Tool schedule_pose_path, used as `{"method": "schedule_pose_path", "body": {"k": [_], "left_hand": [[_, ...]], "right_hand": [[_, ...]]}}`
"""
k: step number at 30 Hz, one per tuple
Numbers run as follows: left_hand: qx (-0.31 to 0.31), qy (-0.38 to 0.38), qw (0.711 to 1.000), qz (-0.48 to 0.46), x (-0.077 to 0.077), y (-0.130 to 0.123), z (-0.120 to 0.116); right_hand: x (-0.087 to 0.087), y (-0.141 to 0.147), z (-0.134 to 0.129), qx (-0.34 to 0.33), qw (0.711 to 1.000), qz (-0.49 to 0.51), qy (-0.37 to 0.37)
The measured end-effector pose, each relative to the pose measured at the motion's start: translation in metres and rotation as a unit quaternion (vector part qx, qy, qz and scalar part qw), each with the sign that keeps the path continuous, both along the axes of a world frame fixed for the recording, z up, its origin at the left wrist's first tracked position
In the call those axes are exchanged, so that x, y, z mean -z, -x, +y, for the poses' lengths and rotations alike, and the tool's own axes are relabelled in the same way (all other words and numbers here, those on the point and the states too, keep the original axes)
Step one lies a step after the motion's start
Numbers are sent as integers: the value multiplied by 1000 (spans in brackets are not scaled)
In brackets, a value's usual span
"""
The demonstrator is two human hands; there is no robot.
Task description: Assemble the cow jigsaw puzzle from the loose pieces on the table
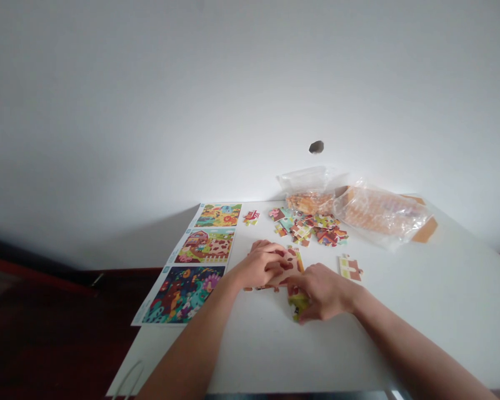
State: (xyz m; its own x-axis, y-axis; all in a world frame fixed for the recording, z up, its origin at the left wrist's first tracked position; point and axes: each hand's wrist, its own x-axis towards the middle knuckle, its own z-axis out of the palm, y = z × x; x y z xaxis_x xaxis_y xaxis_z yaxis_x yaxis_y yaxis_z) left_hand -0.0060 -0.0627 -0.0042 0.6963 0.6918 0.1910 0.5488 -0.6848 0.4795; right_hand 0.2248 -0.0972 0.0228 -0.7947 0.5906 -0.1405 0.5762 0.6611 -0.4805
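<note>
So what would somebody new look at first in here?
Probably the bright sheet of three pictures on the table's left side, and the colorful heap of puzzle pieces beyond the hands. Next, the left hand on the brown-spotted puzzle part, and the right hand's fingers at a green piece. Shiny clear bags sit behind, against the wall.

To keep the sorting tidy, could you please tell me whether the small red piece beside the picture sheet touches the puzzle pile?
Apart: the head view shows white table between the red piece and the pile.
</note>
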Motion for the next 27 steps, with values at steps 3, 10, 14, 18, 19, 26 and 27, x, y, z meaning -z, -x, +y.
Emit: {"method": "schedule_pose_path", "body": {"k": [3,10,14,18,19,26,27], "left_hand": [[-7,2,1000,-2,0,-1,0],[-13,1,1000,-6,2,0,-1],[-6,3,1000,-9,2,0,-2],[5,11,1000,-4,1,0,-3],[6,13,1000,-2,1,0,-4],[-16,15,1000,5,-3,0,-6],[-11,16,1000,8,-4,0,-6]], "right_hand": [[0,-10,7,27,999,-14,-15],[6,-34,28,115,991,-28,-60],[11,-35,33,164,983,-22,-83],[11,-34,31,143,987,-21,-67],[10,-34,30,131,989,-24,-61],[12,-36,32,156,984,-39,-80],[14,-38,34,171,981,-40,-87]]}}
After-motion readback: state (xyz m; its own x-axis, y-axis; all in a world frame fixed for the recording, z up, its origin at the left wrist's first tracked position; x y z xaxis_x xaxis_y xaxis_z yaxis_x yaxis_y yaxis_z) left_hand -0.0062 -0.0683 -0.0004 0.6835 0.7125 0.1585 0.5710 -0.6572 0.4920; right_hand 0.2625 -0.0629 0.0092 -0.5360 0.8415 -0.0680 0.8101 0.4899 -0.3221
